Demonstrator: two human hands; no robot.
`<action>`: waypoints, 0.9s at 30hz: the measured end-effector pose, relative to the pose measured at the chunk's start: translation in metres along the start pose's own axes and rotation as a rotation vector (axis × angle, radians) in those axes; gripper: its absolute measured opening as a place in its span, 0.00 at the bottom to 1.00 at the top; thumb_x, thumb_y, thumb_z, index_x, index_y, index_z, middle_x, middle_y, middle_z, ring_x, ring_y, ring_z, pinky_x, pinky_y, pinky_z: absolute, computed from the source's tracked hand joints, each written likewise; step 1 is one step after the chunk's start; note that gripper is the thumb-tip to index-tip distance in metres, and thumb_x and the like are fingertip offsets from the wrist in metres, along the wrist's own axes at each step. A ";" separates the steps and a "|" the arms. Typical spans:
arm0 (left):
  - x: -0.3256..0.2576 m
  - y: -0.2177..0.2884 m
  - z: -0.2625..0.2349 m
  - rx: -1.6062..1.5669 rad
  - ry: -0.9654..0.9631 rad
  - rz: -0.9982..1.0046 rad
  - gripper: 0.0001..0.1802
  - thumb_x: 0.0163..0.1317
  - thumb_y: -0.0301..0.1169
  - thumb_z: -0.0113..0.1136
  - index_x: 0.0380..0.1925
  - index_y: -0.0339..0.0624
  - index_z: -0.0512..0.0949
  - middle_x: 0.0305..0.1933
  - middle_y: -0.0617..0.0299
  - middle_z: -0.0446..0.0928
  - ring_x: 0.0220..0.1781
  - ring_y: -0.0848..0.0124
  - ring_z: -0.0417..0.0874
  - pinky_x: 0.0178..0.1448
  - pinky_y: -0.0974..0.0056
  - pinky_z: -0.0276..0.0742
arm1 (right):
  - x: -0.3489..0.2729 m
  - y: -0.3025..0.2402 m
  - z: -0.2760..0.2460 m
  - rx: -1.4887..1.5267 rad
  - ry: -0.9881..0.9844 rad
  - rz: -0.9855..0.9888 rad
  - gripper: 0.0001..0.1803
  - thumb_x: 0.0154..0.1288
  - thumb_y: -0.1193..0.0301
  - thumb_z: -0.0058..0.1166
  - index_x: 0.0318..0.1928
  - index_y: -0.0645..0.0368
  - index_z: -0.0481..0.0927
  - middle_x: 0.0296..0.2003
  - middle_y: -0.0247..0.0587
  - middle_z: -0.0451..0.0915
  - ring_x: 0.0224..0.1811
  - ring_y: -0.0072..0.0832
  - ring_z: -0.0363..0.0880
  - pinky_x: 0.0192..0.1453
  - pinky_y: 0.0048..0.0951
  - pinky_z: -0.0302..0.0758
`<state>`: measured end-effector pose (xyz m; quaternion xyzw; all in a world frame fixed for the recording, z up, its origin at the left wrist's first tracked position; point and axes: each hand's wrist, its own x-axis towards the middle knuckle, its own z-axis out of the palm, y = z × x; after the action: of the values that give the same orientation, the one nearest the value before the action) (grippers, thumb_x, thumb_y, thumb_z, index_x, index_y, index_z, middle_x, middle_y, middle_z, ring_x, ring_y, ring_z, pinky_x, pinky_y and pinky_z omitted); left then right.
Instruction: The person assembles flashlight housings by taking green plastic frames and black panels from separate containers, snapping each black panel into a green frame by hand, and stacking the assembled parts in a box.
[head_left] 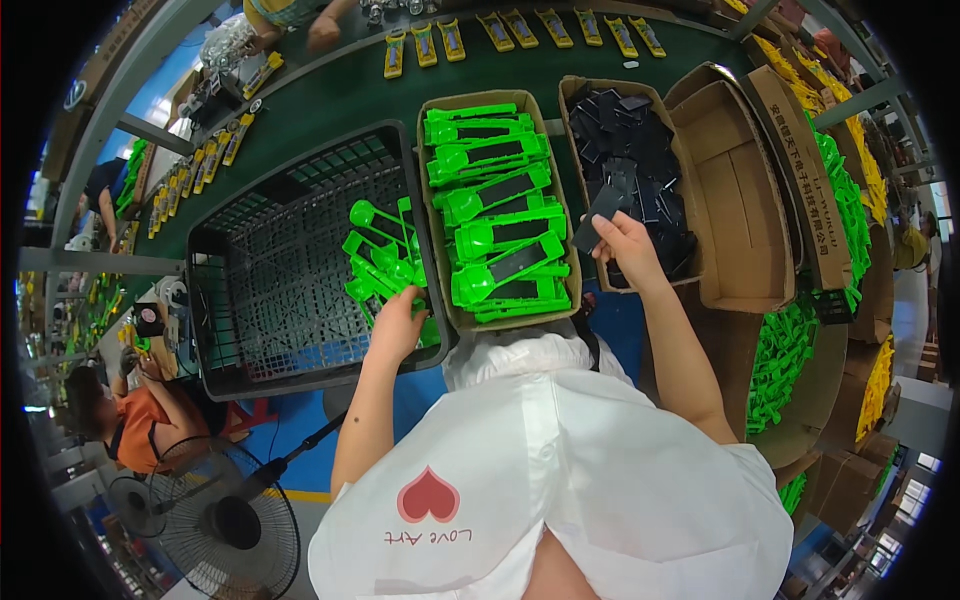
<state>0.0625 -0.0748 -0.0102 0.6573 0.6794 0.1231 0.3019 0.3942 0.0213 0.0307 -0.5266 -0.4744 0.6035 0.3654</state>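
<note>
My right hand (625, 245) pinches a thin black rectangular plate (600, 214) above a carton of similar loose black plates (655, 195). At the right side of a black plastic crate (420, 230), my left hand (398, 325) has its fingers curled against a green plastic part (425, 330); the fingertips are partly hidden. Several other green parts (365, 215) lie in that corner of the crate. Between my hands stands a long cardboard box (572, 250), filled with a row of green handled parts (505, 265) with black plates set in them.
Yellow devices (555, 28) line the far side of the green worktable (350, 90). An opened carton (735, 200) stands to the right, with bins of green parts (780, 365) beyond. A black fan (230, 520) is at lower left. Other people (155, 420) work nearby.
</note>
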 end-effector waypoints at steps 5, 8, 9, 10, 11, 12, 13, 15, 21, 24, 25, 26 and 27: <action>-0.010 0.021 -0.030 -0.164 0.343 -0.094 0.12 0.51 0.24 0.55 0.37 0.41 0.69 0.26 0.53 0.73 0.26 0.64 0.75 0.30 0.65 0.69 | 0.005 -0.020 0.010 0.150 -0.187 0.072 0.08 0.63 0.69 0.41 0.38 0.59 0.68 0.31 0.35 0.74 0.25 0.19 0.73 0.27 0.16 0.69; -0.004 0.037 -0.051 -0.014 0.393 -0.013 0.11 0.51 0.25 0.55 0.36 0.41 0.71 0.23 0.56 0.74 0.23 0.67 0.75 0.29 0.67 0.69 | 0.007 -0.026 0.007 0.067 -0.336 0.113 0.09 0.63 0.73 0.39 0.44 0.59 0.64 0.34 0.36 0.74 0.26 0.21 0.74 0.27 0.17 0.70; 0.000 0.039 -0.056 0.067 0.381 0.030 0.10 0.51 0.26 0.56 0.35 0.40 0.71 0.24 0.55 0.74 0.24 0.65 0.75 0.30 0.66 0.69 | 0.008 -0.027 0.008 0.032 -0.352 0.079 0.09 0.62 0.73 0.41 0.44 0.59 0.65 0.32 0.35 0.74 0.23 0.18 0.72 0.24 0.14 0.66; 0.002 0.035 -0.060 0.219 0.409 0.134 0.09 0.50 0.28 0.56 0.34 0.42 0.73 0.25 0.57 0.74 0.27 0.63 0.75 0.31 0.63 0.70 | 0.009 -0.033 0.010 -0.083 -0.367 0.054 0.10 0.61 0.73 0.43 0.43 0.60 0.66 0.30 0.33 0.74 0.22 0.16 0.70 0.22 0.13 0.64; 0.004 0.032 -0.064 0.331 0.391 0.204 0.09 0.49 0.29 0.56 0.32 0.44 0.73 0.23 0.58 0.73 0.27 0.63 0.75 0.30 0.62 0.70 | 0.011 -0.036 0.013 -0.199 -0.382 0.024 0.10 0.60 0.73 0.45 0.42 0.60 0.68 0.28 0.32 0.74 0.20 0.14 0.68 0.21 0.12 0.62; 0.006 0.031 -0.069 0.444 0.371 0.272 0.08 0.47 0.30 0.56 0.31 0.46 0.73 0.22 0.59 0.72 0.28 0.62 0.74 0.30 0.61 0.70 | 0.011 -0.037 0.018 -0.168 -0.367 -0.003 0.09 0.59 0.73 0.47 0.40 0.61 0.69 0.24 0.30 0.73 0.19 0.12 0.65 0.20 0.12 0.60; 0.010 0.035 -0.075 0.503 0.402 0.361 0.07 0.45 0.29 0.56 0.28 0.47 0.73 0.19 0.62 0.67 0.27 0.65 0.72 0.29 0.62 0.69 | 0.011 -0.037 0.018 -0.177 -0.372 -0.019 0.09 0.59 0.73 0.47 0.40 0.61 0.70 0.24 0.30 0.73 0.18 0.12 0.65 0.20 0.12 0.60; 0.015 0.042 -0.091 0.575 0.416 0.416 0.07 0.44 0.29 0.55 0.27 0.46 0.74 0.19 0.63 0.65 0.29 0.65 0.71 0.29 0.64 0.69 | 0.007 -0.040 0.021 -0.163 -0.372 -0.036 0.07 0.60 0.73 0.46 0.38 0.60 0.69 0.21 0.29 0.71 0.16 0.11 0.62 0.18 0.12 0.58; 0.027 0.051 -0.115 0.306 0.515 0.361 0.07 0.43 0.29 0.59 0.25 0.44 0.74 0.36 0.60 0.70 0.30 0.64 0.73 0.31 0.63 0.70 | 0.005 -0.022 0.029 -0.186 -0.231 0.110 0.07 0.60 0.71 0.44 0.35 0.61 0.64 0.17 0.31 0.67 0.17 0.13 0.62 0.19 0.16 0.59; 0.038 0.020 -0.120 0.055 0.787 0.212 0.04 0.50 0.28 0.55 0.29 0.43 0.73 0.32 0.57 0.74 0.32 0.61 0.76 0.34 0.65 0.71 | 0.001 -0.024 0.032 -0.165 -0.278 0.005 0.07 0.60 0.72 0.45 0.35 0.62 0.64 0.18 0.32 0.68 0.17 0.13 0.64 0.19 0.15 0.60; 0.039 0.003 -0.117 0.062 0.970 0.155 0.04 0.54 0.28 0.52 0.29 0.41 0.73 0.27 0.57 0.74 0.31 0.62 0.76 0.34 0.66 0.71 | 0.000 -0.027 0.034 -0.170 -0.271 0.008 0.07 0.60 0.72 0.45 0.35 0.62 0.64 0.18 0.32 0.68 0.17 0.13 0.64 0.19 0.15 0.60; 0.037 0.002 -0.110 -0.159 1.091 -0.001 0.05 0.57 0.29 0.51 0.28 0.39 0.73 0.27 0.60 0.74 0.30 0.67 0.77 0.33 0.67 0.71 | 0.001 -0.031 0.035 -0.187 -0.279 -0.016 0.07 0.59 0.73 0.45 0.34 0.63 0.64 0.19 0.33 0.70 0.17 0.14 0.65 0.19 0.15 0.61; 0.038 -0.031 -0.096 -0.568 1.156 -0.038 0.06 0.59 0.29 0.49 0.30 0.37 0.71 0.29 0.60 0.74 0.30 0.70 0.77 0.34 0.68 0.73 | 0.002 -0.035 0.037 -0.204 -0.297 -0.044 0.07 0.59 0.73 0.46 0.34 0.63 0.64 0.19 0.33 0.71 0.17 0.14 0.66 0.19 0.14 0.61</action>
<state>-0.0164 -0.0190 0.0384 0.3673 0.6850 0.6271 0.0513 0.3559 0.0261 0.0633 -0.4555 -0.5931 0.6155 0.2490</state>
